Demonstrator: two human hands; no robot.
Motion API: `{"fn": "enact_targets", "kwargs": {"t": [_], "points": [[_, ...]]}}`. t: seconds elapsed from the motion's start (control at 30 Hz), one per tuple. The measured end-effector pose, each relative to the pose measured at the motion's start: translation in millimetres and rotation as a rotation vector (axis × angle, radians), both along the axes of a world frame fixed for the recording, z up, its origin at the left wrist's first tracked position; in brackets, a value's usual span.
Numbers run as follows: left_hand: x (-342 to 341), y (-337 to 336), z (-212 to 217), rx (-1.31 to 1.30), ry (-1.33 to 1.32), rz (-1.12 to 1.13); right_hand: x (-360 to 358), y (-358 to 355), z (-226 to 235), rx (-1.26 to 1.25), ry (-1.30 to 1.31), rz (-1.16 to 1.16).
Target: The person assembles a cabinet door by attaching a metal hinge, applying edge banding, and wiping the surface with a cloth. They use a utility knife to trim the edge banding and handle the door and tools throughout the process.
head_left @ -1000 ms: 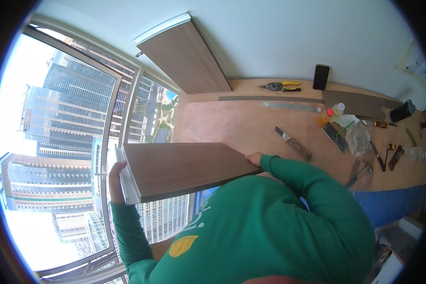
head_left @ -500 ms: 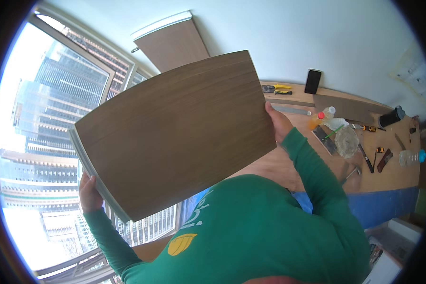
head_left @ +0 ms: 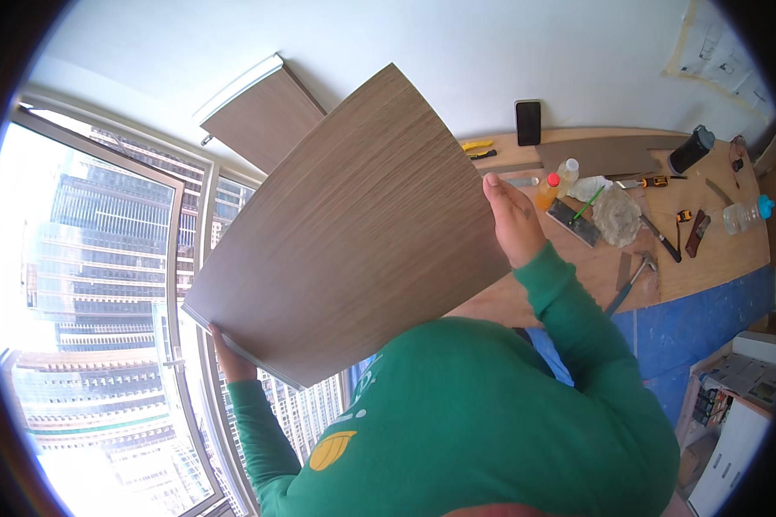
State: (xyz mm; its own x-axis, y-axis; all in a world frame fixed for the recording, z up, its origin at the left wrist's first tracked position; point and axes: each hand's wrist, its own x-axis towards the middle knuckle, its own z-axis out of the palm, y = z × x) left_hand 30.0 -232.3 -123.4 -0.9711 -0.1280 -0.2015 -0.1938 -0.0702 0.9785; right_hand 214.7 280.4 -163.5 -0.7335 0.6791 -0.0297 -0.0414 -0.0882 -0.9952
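Observation:
A large brown wood-grain panel (head_left: 345, 224) is held up in front of me, tilted, between my two hands. At its lower left edge, along a pale metal strip (head_left: 263, 366), my left hand (head_left: 233, 355) grips, its fingers partly hidden behind the board. My right hand (head_left: 516, 222) presses against the right edge, thumb up along it and the other fingers mostly out of sight behind. Behind the panel's top left, a similar brown panel (head_left: 267, 121) with a white edge strip leans at the wall.
To the right, a wooden workbench (head_left: 707, 258) bears a hammer (head_left: 634, 280), two bottles, a screwdriver (head_left: 655, 182), a tape measure (head_left: 685, 216), a black tumbler (head_left: 691, 149) and a clear jar (head_left: 746, 215). A phone (head_left: 528, 122) leans on the wall. Tall windows (head_left: 103, 284) stand at my left.
The panel has turned more upright and its face has tilted; my left hand has moved right, nearer my body. My view has shifted, and the right hand still holds the panel's edge.

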Motion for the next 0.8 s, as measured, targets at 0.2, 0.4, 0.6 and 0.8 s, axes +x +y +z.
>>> {"fn": "enact_targets", "kwargs": {"t": [0.2, 0.4, 0.6, 0.8], "points": [[9, 4, -20, 0.066, -0.009, -0.014, 4, 4, 28, 0.202, -0.073, 0.063], [20, 5, -29, 0.049, -0.057, 0.052, 0, 5, 26, 0.247, -0.057, 0.121], [21, -2, -37, 0.053, -0.045, 0.054, -5, 0, 28, 0.243, -0.023, 0.085], [22, -6, -41, 0.061, -0.047, 0.044, -6, 2, 25, 0.26, -0.064, 0.104]]}}
